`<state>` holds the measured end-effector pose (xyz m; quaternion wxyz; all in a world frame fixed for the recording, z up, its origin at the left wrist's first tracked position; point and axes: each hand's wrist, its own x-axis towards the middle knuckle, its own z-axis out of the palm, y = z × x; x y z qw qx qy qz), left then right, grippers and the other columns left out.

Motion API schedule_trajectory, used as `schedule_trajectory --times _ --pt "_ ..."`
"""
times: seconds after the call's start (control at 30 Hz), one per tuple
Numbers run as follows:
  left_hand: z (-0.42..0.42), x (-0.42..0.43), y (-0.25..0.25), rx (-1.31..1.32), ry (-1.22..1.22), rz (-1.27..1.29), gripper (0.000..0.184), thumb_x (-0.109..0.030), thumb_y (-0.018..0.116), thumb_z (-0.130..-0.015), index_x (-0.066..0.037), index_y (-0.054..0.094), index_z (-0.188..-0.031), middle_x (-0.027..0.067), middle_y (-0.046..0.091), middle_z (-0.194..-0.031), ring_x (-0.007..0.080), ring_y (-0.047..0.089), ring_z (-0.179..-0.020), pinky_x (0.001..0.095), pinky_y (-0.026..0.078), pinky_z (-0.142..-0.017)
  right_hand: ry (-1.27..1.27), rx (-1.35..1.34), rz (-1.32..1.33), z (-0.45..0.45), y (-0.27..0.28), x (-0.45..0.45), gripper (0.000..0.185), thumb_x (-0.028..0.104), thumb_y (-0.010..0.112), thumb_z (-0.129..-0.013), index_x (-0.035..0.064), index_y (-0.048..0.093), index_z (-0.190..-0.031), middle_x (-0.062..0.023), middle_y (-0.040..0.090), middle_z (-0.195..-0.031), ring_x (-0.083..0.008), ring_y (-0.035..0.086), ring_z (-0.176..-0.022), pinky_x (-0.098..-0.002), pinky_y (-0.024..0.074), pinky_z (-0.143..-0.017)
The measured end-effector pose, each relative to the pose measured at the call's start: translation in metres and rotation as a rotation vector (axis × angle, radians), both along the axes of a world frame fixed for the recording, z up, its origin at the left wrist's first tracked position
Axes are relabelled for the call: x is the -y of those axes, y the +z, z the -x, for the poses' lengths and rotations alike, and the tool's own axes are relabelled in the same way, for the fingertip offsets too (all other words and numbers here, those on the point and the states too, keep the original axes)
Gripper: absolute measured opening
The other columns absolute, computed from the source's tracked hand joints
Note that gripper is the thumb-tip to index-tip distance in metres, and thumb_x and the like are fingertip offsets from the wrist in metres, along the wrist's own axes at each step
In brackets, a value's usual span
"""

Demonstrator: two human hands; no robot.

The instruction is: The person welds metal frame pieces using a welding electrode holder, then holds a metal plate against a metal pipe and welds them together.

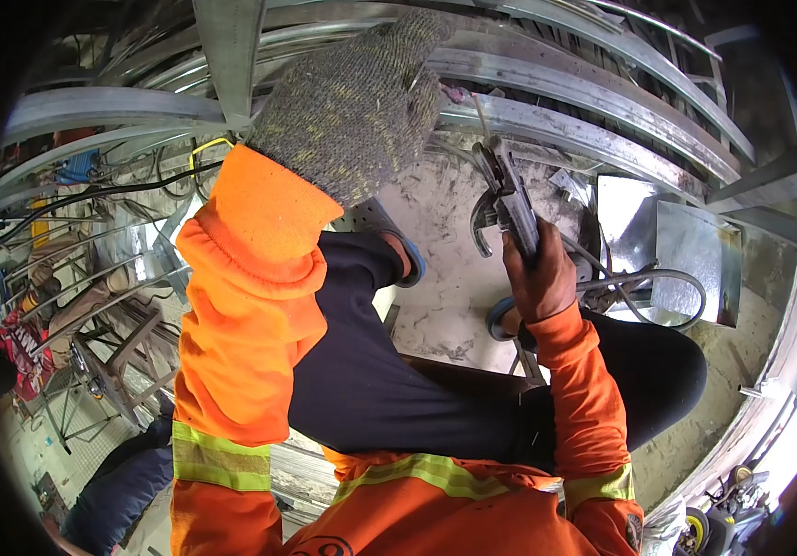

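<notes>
My left hand wears a thick grey knitted glove and is raised against the metal bars near the top. Its fingers are hidden by the glove's shape, so what it holds, if anything, cannot be made out. My right hand is bare and wrapped round the handle of a welding electrode holder. A thin rod sticks up from the holder's jaws towards a metal bar, with a small reddish spot by the glove's edge. A cable runs from below the right hand to the right.
Curved-looking metal beams cross the top, and an upright post stands left of the glove. Shiny sheet pieces and a looped cable lie at the right. Another person's dark-clothed leg shows at lower left, near metal frames.
</notes>
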<state>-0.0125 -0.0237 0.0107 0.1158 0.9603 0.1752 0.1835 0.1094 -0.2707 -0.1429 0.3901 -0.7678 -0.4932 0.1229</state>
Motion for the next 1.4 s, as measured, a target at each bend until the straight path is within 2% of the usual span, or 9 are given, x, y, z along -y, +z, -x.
schedule_trajectory --times 0.13,0.3,0.4,0.7,0.8,0.93,1.0,1.1,1.4 --pt "0.002 -0.002 0.0 0.002 0.004 0.001 0.043 -0.012 0.062 -0.089 0.0 0.056 -0.13 0.0238 0.065 -0.116 0.0406 0.062 -0.106 0.0464 0.05 -0.094 0.008 0.01 -0.002 0.001 0.001 -0.001 0.039 0.021 0.073 -0.088 0.002 0.057 -0.118 -0.0233 0.068 -0.09 -0.0418 0.069 -0.079 -0.0441 0.0558 -0.067" --pt "0.005 0.006 0.006 -0.217 0.08 0.161 0.046 -0.013 0.06 -0.09 -0.001 0.053 -0.135 0.024 0.065 -0.116 0.0417 0.063 -0.104 0.0462 0.051 -0.091 0.01 -0.008 0.026 0.001 0.0 -0.002 0.041 0.022 0.073 -0.088 0.0019 0.056 -0.119 -0.0229 0.067 -0.092 -0.0417 0.069 -0.08 -0.0444 0.0557 -0.068" --pt "0.003 0.008 0.006 -0.254 0.122 0.17 0.049 -0.013 0.06 -0.091 0.0 0.051 -0.137 0.0244 0.063 -0.118 0.0414 0.064 -0.102 0.0457 0.053 -0.09 0.014 -0.047 0.093 0.002 0.001 -0.003 0.041 0.022 0.073 -0.088 0.0021 0.056 -0.12 -0.0219 0.067 -0.094 -0.0416 0.069 -0.081 -0.0446 0.0558 -0.068" --pt "0.007 0.003 -0.013 -0.088 0.099 0.011 0.035 -0.022 0.063 -0.09 -0.007 0.056 -0.121 0.0201 0.067 -0.089 0.0392 0.065 -0.08 0.0503 0.052 -0.07 0.026 -0.072 0.17 0.004 0.007 -0.007 0.041 0.023 0.072 -0.089 0.0027 0.055 -0.121 -0.0211 0.068 -0.097 -0.0412 0.069 -0.083 -0.045 0.0562 -0.069" --pt "0.008 0.002 -0.017 0.001 0.06 -0.023 0.034 -0.021 0.064 -0.089 -0.007 0.057 -0.119 0.0192 0.066 -0.088 0.0387 0.065 -0.077 0.0495 0.052 -0.069 0.033 -0.062 0.122 0.003 0.001 -0.006 0.041 0.023 0.071 -0.09 0.0035 0.055 -0.121 -0.021 0.068 -0.098 -0.0413 0.068 -0.084 -0.0451 0.0562 -0.07" --pt "0.009 0.0 -0.022 -0.032 0.078 -0.054 0.033 -0.021 0.064 -0.089 -0.007 0.058 -0.118 0.0193 0.066 -0.09 0.0384 0.065 -0.077 0.0488 0.052 -0.07 0.022 -0.063 0.154 0.002 0.007 -0.009 0.04 0.023 0.071 -0.09 0.0045 0.055 -0.121 -0.0203 0.068 -0.098 -0.0412 0.068 -0.084 -0.0452 0.0561 -0.07" --pt "0.009 -0.004 -0.027 0.133 -0.028 -0.121 0.033 -0.02 0.064 -0.089 -0.006 0.058 -0.118 0.019 0.066 -0.088 0.038 0.064 -0.077 0.0483 0.052 -0.069 0.023 -0.061 0.175 0.002 0.008 -0.01 0.04 0.023 0.071 -0.089 0.0052 0.056 -0.121 -0.0195 0.068 -0.099 -0.0408 0.068 -0.084 -0.0452 0.056 -0.069" --pt "0.009 0.001 -0.019 0.077 0.016 -0.046 0.032 -0.019 0.063 -0.089 -0.005 0.058 -0.118 0.0187 0.066 -0.085 0.038 0.065 -0.076 0.0483 0.052 -0.068 0.025 -0.062 0.18 0.002 0.007 -0.01 0.04 0.023 0.072 -0.089 0.0055 0.055 -0.121 -0.0188 0.068 -0.098 -0.0404 0.068 -0.084 -0.0452 0.056 -0.069" --pt "0.004 0.003 -0.014 -0.049 0.093 -0.089 0.032 -0.021 0.063 -0.09 -0.004 0.057 -0.118 0.0193 0.066 -0.082 0.0387 0.065 -0.076 0.0485 0.053 -0.069 0.031 -0.044 0.177 0.001 0.009 -0.011 0.04 0.023 0.071 -0.089 0.0054 0.055 -0.122 -0.0183 0.068 -0.099 -0.0401 0.068 -0.084 -0.0448 0.056 -0.069"
